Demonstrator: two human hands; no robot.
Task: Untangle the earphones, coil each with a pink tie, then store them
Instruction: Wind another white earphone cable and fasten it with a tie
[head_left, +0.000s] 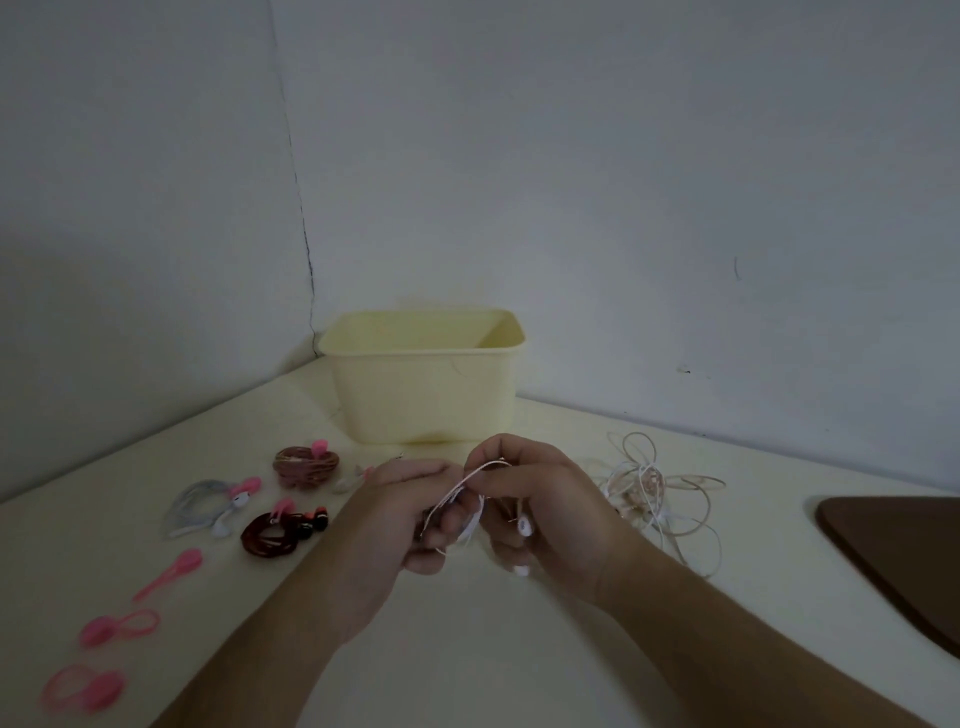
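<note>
My left hand (384, 525) and my right hand (545, 504) meet above the table, both gripping a thin white earphone cable (465, 488); an earbud (524, 527) hangs by my right palm. A tangled pile of white and beige earphones (654, 488) lies just right of my right hand. Three coiled sets with pink ties lie at the left: a brown coil (306, 467), a white coil (208, 506) and a dark red coil (275, 532). Three loose pink ties (169, 574) (117, 627) (83, 688) lie at the front left.
A pale yellow plastic bin (421, 384) stands open at the back, against the wall corner. A dark brown board (898, 551) sits at the table's right edge. Another white earbud with a pink tie (353, 480) lies behind my left hand.
</note>
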